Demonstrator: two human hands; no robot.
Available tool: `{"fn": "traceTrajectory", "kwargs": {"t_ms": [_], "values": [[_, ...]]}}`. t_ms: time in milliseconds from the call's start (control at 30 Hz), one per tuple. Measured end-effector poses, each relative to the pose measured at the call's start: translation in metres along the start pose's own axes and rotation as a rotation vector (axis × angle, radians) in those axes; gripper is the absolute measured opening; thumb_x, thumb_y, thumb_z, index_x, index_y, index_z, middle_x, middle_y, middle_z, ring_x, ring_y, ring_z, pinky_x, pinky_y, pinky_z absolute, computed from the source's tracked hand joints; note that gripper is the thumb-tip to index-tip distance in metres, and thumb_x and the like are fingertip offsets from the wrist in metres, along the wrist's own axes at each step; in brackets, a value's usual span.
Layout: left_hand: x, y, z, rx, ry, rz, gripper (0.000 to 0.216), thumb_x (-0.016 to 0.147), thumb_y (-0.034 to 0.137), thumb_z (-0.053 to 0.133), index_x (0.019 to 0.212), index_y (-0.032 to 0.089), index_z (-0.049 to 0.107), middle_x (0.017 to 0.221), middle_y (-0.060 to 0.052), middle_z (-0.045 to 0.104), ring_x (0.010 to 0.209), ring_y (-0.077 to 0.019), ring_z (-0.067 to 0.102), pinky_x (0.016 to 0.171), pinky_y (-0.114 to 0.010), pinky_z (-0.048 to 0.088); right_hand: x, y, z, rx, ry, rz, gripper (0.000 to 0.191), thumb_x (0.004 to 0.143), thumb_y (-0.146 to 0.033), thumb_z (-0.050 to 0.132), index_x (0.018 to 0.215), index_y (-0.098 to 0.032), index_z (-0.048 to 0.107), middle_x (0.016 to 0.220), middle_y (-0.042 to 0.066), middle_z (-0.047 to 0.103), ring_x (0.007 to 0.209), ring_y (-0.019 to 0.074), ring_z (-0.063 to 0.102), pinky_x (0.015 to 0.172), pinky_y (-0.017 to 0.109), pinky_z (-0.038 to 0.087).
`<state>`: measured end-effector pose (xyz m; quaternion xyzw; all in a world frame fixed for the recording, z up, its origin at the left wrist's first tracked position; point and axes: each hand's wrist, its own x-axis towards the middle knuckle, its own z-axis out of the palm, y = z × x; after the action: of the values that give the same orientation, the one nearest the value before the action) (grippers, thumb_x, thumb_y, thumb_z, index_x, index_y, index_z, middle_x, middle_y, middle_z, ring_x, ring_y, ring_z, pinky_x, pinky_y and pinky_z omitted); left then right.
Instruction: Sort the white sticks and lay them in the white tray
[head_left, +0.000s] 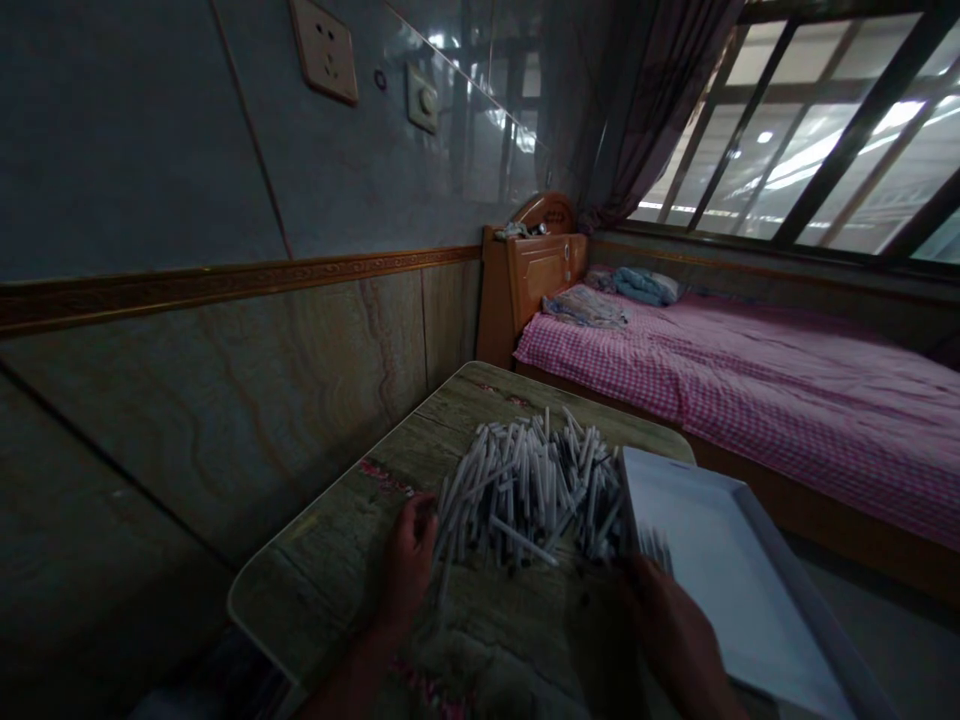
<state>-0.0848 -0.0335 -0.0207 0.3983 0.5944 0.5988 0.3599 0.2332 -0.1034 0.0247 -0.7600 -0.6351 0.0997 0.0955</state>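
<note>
A large heap of thin white sticks or tubes (525, 480), some with dark ends, lies jumbled on a small wood-patterned table (337, 540). My left hand (411, 555) is at the heap's left edge, its fingers curled. What it holds, if anything, I cannot make out in the dim light. To the right, my right hand (671, 620) is closed at the near left side of a shallow white tray (720, 570). A small bunch of white sticks (654, 548) stands up from its fingers, over the tray's edge.
A tiled wall (322, 370) runs along the table's left side. Behind the table stands a bed (712, 350) with a pink checked sheet and a wooden headboard (544, 265). A window (810, 130) and a dark curtain (667, 90) are beyond it.
</note>
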Motion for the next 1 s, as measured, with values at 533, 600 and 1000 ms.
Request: {"fn": "traceTrajectory", "kwargs": {"t_ms": [533,600,1000], "values": [[-0.009,0.003,-0.003,0.031,-0.021,0.089,0.019,0.077,0.034,0.065,0.091,0.024,0.072,0.093,-0.007,0.074,0.093,-0.0254,0.066,0.088,-0.035,0.049,0.012,-0.063,0.043,-0.051,0.063,-0.258,0.016,0.09,-0.016,0.048,0.088,-0.024,0.062,0.091,0.005,0.07,0.08,0.021,0.068,0.06,0.026,0.041],[-0.014,0.004,-0.005,0.095,-0.082,0.2,0.021,0.083,0.037,0.059,0.093,0.024,0.072,0.095,-0.007,0.074,0.095,-0.0253,0.066,0.09,-0.036,0.049,0.007,-0.064,0.045,0.08,0.059,-0.272,0.015,0.092,-0.021,0.046,0.09,-0.024,0.061,0.091,0.005,0.071,0.08,0.0209,0.069,0.062,0.026,0.043],[-0.034,0.01,-0.002,0.129,-0.644,0.351,0.027,0.089,0.041,0.057,0.1,0.022,0.072,0.092,-0.006,0.075,0.083,-0.0207,0.069,0.074,-0.028,0.053,-0.023,-0.128,0.064,0.717,-0.028,-0.418,0.015,0.093,-0.026,0.048,0.097,-0.024,0.063,0.092,0.003,0.072,0.082,0.0167,0.069,0.071,0.021,0.048]]}}
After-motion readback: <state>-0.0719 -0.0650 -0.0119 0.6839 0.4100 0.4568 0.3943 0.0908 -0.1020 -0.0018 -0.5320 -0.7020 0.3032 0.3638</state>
